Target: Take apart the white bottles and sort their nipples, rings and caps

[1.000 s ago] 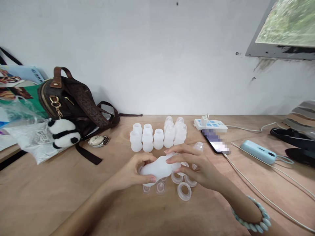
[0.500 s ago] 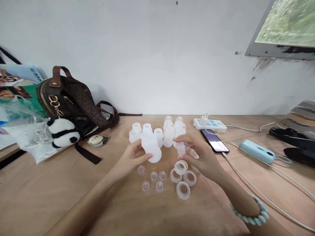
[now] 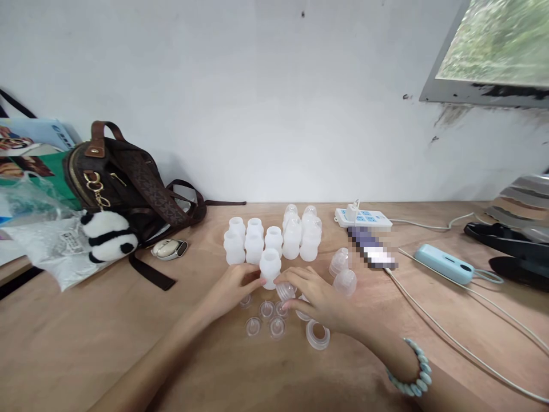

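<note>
A white silicone bottle body point(image 3: 270, 266) stands upright on the wooden table, in front of a row of like bottle bodies point(image 3: 245, 241). My left hand point(image 3: 231, 290) curls at its base, thumb and fingertips against its left side. My right hand point(image 3: 315, 297) sits just right of it and pinches a small clear ribbed part point(image 3: 286, 290) between thumb and fingers. Small clear nipples point(image 3: 266, 312) lie below both hands. A clear ring point(image 3: 318, 335) lies under my right wrist, which wears a pale bead bracelet point(image 3: 409, 377).
Capped bottles point(image 3: 300, 236) stand behind, and two clear dome caps point(image 3: 342, 272) lie to the right. A power strip point(image 3: 363, 217), phone point(image 3: 371, 249), cables and a blue device point(image 3: 444, 264) fill the right side. A brown bag point(image 3: 124, 183) with a panda charm point(image 3: 107, 236) sits on the left.
My left hand has set the white bottle body down upright in front of the row. My right hand has dropped to the table and now holds a small clear part.
</note>
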`<action>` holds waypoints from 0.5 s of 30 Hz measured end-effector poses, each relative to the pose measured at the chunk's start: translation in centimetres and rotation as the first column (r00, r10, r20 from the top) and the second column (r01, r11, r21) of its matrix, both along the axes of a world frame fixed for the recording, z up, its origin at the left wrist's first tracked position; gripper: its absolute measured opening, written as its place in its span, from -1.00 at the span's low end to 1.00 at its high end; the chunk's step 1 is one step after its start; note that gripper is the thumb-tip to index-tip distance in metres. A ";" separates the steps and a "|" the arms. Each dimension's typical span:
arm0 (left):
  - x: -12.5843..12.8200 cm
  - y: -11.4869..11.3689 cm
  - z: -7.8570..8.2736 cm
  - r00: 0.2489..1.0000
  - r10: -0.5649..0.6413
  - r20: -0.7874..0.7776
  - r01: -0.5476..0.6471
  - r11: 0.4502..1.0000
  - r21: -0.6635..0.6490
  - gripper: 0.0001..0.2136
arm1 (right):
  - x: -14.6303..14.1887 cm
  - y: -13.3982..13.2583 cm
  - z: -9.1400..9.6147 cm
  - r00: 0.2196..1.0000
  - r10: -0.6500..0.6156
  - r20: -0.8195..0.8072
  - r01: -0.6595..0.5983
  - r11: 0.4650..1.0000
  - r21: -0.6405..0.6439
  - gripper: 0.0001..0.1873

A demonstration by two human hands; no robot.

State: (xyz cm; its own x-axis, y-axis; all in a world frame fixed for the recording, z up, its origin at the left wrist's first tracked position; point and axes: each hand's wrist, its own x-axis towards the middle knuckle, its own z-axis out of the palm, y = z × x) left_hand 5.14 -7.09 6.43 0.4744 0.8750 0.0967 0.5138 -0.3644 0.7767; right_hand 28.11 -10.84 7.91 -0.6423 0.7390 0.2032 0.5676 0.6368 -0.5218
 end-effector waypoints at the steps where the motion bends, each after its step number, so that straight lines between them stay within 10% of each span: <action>1: -0.3 0.0 0.3 1.000 0.016 -0.010 -0.016 1.000 -0.003 -0.73 | -0.1 0.0 0.0 1.000 -0.001 0.009 0.001 1.000 0.004 -0.72; 15: -1.1 2.3 -3.4 0.909 -0.069 0.411 0.239 0.894 -0.379 -0.50 | -0.5 1.5 -1.3 0.999 -0.038 -0.009 0.038 0.999 0.025 -0.81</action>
State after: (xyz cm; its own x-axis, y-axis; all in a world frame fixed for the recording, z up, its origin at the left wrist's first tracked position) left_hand 4.03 -4.82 3.03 0.6077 0.7922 -0.0563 0.1146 -0.0174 0.9933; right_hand 27.64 -9.35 6.57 -0.6119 0.7576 0.2274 0.5874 0.6277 -0.5108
